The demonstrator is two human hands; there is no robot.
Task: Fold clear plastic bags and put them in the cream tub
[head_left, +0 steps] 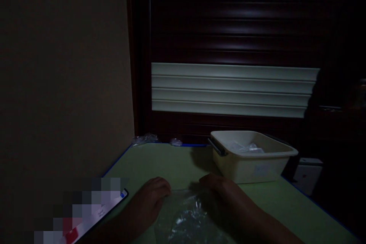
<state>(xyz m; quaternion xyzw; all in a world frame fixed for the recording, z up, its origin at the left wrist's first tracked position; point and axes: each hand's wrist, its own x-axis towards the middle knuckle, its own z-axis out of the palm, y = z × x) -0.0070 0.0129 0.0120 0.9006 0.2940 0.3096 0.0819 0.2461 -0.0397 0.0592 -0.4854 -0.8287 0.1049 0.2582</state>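
A clear plastic bag (191, 221) lies in front of me over the green tabletop, creased and shiny in the middle. At its far left corner, my left hand (153, 198) is closed with the fingers curled on the bag's edge. My right hand (221, 188) is closed at the far right corner, its fingertips dark and partly hidden. The bag's far edge runs between the two hands. What is inside the bag, if anything, is too dim to make out.
A cream plastic bin (254, 167) with clear plastic in it stands beyond my right hand. A phone (98, 213), partly pixelated, is at the left. Crumpled plastic (145, 139) lies at the back edge of the green table (166, 160). A white box (309, 173) sits right of the table.
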